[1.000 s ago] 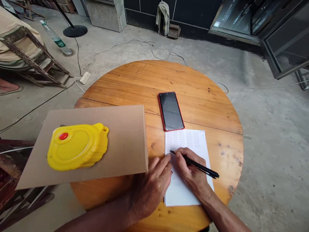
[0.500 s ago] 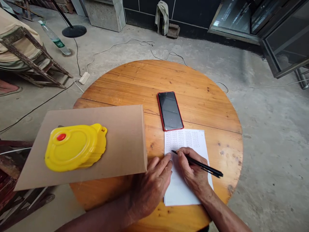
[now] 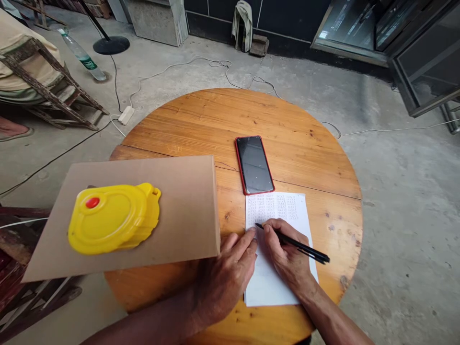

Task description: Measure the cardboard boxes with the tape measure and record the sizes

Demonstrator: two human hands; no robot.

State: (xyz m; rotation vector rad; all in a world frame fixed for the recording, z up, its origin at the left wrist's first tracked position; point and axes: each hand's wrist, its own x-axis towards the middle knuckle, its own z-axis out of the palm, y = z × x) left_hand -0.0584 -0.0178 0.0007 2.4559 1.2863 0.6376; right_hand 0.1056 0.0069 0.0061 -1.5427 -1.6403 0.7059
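A black pen (image 3: pixel 304 248) is pinched in my right hand (image 3: pixel 289 256), its tip on the white paper (image 3: pixel 271 290). Rows of small handwritten characters fill the upper part of the sheet. My left hand (image 3: pixel 230 273) lies flat with fingers stretched out, their tips on the sheet's left edge near the pen tip. Just beyond the paper's top edge lies a phone (image 3: pixel 255 164) in a red case, its screen dark. To the left of my left hand is a cardboard box (image 3: pixel 187 211) with a yellow plastic case (image 3: pixel 111 220) bearing a red button on top.
The round wooden table (image 3: pixel 309 148) carries the paper, phone and box; the box overhangs its left edge. On the concrete floor are a plastic bottle (image 3: pixel 86 60), a power strip (image 3: pixel 126 115) and loose cables. A person's foot (image 3: pixel 14 129) shows by a wooden chair (image 3: pixel 53 91) at left.
The pen's rear end has tilted slightly to the left and down in my right hand. The left hand stays in place on the paper, and the view has shifted very slightly.
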